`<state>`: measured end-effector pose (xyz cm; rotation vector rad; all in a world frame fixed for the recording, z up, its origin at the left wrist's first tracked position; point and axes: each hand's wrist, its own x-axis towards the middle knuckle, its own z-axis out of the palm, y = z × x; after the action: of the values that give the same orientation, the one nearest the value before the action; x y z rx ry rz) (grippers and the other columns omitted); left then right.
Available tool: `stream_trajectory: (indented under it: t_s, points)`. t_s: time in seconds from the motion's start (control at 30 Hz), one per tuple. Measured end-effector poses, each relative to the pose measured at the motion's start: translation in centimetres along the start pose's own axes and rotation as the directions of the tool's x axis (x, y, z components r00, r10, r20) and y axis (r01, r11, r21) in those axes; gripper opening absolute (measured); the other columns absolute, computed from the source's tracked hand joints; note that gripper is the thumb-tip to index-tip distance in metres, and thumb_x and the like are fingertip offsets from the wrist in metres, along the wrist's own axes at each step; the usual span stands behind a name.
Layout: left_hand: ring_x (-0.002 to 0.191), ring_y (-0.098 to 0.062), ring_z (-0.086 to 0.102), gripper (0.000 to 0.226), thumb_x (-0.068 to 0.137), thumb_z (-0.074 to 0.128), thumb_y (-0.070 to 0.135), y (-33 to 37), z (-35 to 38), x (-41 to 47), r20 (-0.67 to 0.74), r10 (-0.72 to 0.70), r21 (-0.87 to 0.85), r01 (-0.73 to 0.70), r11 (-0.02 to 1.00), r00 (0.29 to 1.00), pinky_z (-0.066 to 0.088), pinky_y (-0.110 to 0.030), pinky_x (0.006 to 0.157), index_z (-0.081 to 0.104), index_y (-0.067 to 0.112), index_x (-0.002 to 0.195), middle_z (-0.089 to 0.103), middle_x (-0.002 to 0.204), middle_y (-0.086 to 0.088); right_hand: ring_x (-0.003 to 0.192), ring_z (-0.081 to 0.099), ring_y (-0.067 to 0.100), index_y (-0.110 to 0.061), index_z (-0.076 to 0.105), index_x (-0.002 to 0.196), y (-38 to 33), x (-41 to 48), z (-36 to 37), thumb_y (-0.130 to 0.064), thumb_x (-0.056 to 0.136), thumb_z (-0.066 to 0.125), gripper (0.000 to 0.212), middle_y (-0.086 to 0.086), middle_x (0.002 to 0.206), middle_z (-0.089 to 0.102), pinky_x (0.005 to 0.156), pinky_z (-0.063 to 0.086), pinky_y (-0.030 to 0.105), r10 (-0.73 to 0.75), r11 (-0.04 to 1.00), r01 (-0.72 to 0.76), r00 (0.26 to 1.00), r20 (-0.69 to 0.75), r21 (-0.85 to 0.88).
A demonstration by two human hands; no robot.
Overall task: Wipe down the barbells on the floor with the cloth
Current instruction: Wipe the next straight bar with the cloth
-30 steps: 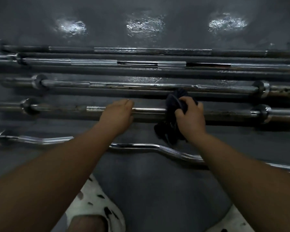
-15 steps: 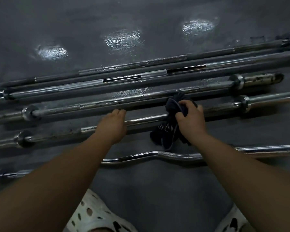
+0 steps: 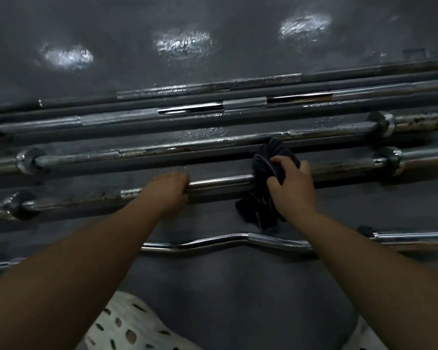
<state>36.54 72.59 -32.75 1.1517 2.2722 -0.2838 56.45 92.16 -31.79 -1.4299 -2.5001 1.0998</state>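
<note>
Right hand (image 3: 292, 190) seen clenched round cloth (image 3: 257, 210) on bar (image 3: 220, 181); left hand (image 3: 168, 190) curled over bar. Risk judged: bar rolled under push, fingers pinched.

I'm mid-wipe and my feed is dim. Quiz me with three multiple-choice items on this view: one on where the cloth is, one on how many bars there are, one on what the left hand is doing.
1. Where is the dark crumpled cloth?
A. wrapped on the rust-flecked straight steel barbell
B. draped over a forearm
C. flat on the floor, clear of every bar

2. How many bars are in view?
A. three
B. five
C. eight

3. What is the left hand doing?
A. hanging free
B. pinching the cloth
C. gripping that same barbell

Key: 1 A, the right hand clamps it round that barbell; 2 B, four straight ones plus the wavy chrome curl bar; 3 C, its fingers curl over the shaft left of the cloth.
</note>
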Motion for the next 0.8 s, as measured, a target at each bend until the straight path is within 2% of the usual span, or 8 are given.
stream_trajectory:
  t_s: [0.17,0.27,0.37,0.47,0.53,0.67,0.73,0.8]
  points:
    - [0.101,-0.03,0.062,0.03,0.092,0.056,0.045,-1.5,0.8,1.8,-0.031,0.121,0.104,-0.117,0.988,0.992,0.038,-0.032,0.069,0.046,0.02,0.107,0.064,0.112,-0.008,0.115,0.047,0.033,-0.031,0.057,0.128,0.4,0.8,1.9,-0.027,0.087,0.062,0.042,0.011,0.13,0.039,0.091,0.046,0.038,-0.015,0.998,0.008,0.995,-0.1,-0.066]
    - [0.096,-0.031,0.063,0.033,0.09,0.058,0.048,-2.3,0.7,2.7,-0.028,0.169,0.119,-0.164,0.979,0.985,0.039,-0.032,0.067,0.048,0.02,0.105,0.066,0.104,-0.009,0.119,0.045,0.031,-0.03,0.058,0.128,0.2,1.0,2.1,-0.024,0.086,0.063,0.043,0.011,0.13,0.039,0.092,0.043,0.034,-0.029,0.998,0.023,0.994,-0.109,-0.056]
    - [0.092,-0.029,0.063,0.028,0.09,0.06,0.045,-2.8,0.1,3.3,0.041,0.222,0.032,-0.224,0.974,0.974,0.036,-0.03,0.066,0.048,0.022,0.101,0.065,0.099,-0.007,0.12,0.045,0.031,-0.029,0.058,0.129,-0.2,1.2,2.1,-0.022,0.085,0.064,0.045,0.012,0.132,0.039,0.092,0.037,0.03,-0.002,0.997,-0.008,0.993,-0.118,-0.08]
    - [0.086,-0.023,0.061,0.027,0.091,0.06,0.046,-4.2,-0.7,3.9,0.174,0.346,-0.113,-0.331,0.937,0.922,0.036,-0.027,0.067,0.046,0.024,0.1,0.06,0.092,-0.002,0.122,0.042,0.031,-0.029,0.056,0.13,-1.0,0.6,2.8,-0.022,0.085,0.063,0.046,0.012,0.134,0.036,0.092,0.042,0.035,0.052,0.99,-0.069,0.989,-0.135,-0.125]
    - [0.087,-0.023,0.061,0.031,0.092,0.059,0.046,-5.0,-0.9,4.2,0.206,0.421,-0.148,-0.398,0.906,0.883,0.038,-0.027,0.069,0.046,0.022,0.106,0.061,0.096,-0.002,0.122,0.038,0.031,-0.028,0.055,0.131,-1.4,0.0,3.3,-0.021,0.086,0.062,0.046,0.012,0.136,0.033,0.097,0.044,0.042,0.066,0.985,-0.087,0.988,-0.143,-0.151]
    - [0.093,-0.026,0.061,0.032,0.095,0.053,0.047,-5.4,-0.1,3.6,0.135,0.489,-0.082,-0.482,0.872,0.862,0.035,-0.029,0.067,0.039,0.023,0.11,0.062,0.103,-0.003,0.117,0.045,0.039,-0.025,0.061,0.124,-4.0,-1.3,5.4,-0.02,0.082,0.065,0.043,0.017,0.135,0.038,0.099,0.043,0.042,0.263,0.952,-0.297,0.92,-0.292,-0.079]
    - [0.095,-0.028,0.063,0.031,0.093,0.054,0.046,-5.1,0.3,3.0,0.078,0.475,-0.082,-0.469,0.879,0.877,0.041,-0.032,0.069,0.04,0.024,0.11,0.065,0.106,-0.004,0.113,0.05,0.041,-0.027,0.063,0.12,-6.8,-2.5,7.3,-0.021,0.078,0.068,0.042,0.018,0.132,0.041,0.1,0.045,0.041,0.259,0.96,-0.275,0.941,-0.217,-0.046]
    - [0.097,-0.03,0.064,0.036,0.09,0.056,0.048,-5.0,0.4,2.4,0.046,0.427,-0.092,-0.422,0.902,0.903,0.046,-0.035,0.072,0.044,0.026,0.117,0.065,0.112,-0.005,0.113,0.051,0.038,-0.031,0.062,0.121,-8.9,-3.6,8.7,-0.025,0.079,0.069,0.043,0.013,0.129,0.042,0.099,0.047,0.041,0.077,0.994,-0.073,0.996,0.048,-0.085]
